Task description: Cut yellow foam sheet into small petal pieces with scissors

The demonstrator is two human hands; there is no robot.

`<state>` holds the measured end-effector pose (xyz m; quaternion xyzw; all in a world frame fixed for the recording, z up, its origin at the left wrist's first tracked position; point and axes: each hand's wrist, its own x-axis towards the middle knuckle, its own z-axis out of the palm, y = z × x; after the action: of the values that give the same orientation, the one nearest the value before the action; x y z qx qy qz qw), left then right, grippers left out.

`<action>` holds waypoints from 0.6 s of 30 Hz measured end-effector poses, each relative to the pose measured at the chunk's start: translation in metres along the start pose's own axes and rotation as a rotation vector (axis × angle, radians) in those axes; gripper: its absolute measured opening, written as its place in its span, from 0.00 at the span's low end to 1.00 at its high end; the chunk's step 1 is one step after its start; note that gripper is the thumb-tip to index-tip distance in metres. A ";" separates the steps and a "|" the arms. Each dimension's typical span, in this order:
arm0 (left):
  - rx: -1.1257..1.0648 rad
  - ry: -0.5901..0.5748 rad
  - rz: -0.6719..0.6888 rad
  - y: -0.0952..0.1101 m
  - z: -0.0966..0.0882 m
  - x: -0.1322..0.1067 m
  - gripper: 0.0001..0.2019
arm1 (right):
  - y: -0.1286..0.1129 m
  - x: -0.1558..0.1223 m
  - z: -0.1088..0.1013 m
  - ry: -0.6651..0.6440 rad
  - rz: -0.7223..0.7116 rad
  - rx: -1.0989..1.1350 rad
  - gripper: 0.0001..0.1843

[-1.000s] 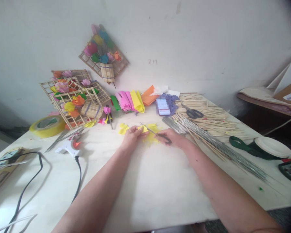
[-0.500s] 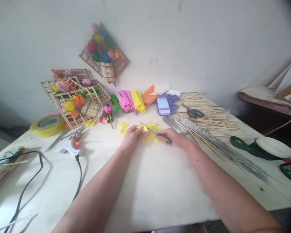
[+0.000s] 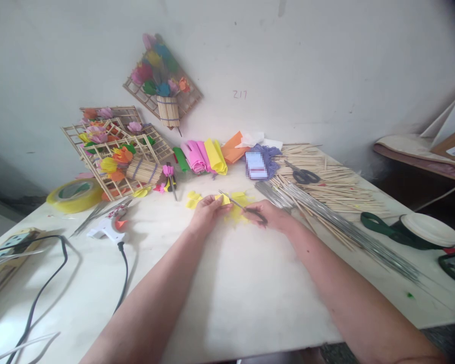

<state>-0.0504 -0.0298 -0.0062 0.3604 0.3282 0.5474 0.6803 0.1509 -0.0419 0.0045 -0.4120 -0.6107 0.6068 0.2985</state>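
Observation:
Between its thumb and fingers, my left hand (image 3: pixel 208 210) pinches a small piece of yellow crepe paper (image 3: pixel 224 200). My right hand (image 3: pixel 264 215) is closed round the dark handles of a pair of scissors (image 3: pixel 246 208), whose blades point left and lie at the paper's edge. Whether the blades are parted is too small to tell. Yellow cut pieces (image 3: pixel 193 199) lie on the white table just left of my left hand. More yellow scraps (image 3: pixel 235 216) are spread beneath and between both hands.
Behind the hands lie rolled coloured papers (image 3: pixel 205 156) and purple yarn (image 3: pixel 269 159). Bamboo sticks (image 3: pixel 337 184), metal wires (image 3: pixel 349 232) and second scissors (image 3: pixel 305 175) are on the right. A glue gun (image 3: pixel 109 227), yellow tape (image 3: pixel 76 196) and flower-decorated lattice frames (image 3: pixel 117 146) stand left; cords cross the table.
Almost nothing differs. The yellow paper at the scissors has turned slightly in my left hand, while both hands keep nearly the same place.

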 end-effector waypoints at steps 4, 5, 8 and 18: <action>-0.015 -0.001 0.010 0.000 -0.001 0.000 0.09 | 0.000 0.001 0.001 -0.018 -0.010 -0.055 0.16; -0.021 -0.001 0.012 0.000 -0.001 0.000 0.09 | -0.001 0.001 0.001 -0.021 -0.010 -0.059 0.16; -0.034 -0.001 0.012 -0.001 -0.002 0.001 0.09 | -0.001 0.000 0.001 -0.025 -0.001 -0.059 0.16; -0.043 -0.004 0.008 -0.001 -0.003 0.002 0.09 | 0.000 0.000 0.000 -0.014 -0.019 -0.068 0.16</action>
<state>-0.0520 -0.0280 -0.0090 0.3480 0.3134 0.5563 0.6865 0.1505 -0.0420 0.0041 -0.4118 -0.6368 0.5858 0.2860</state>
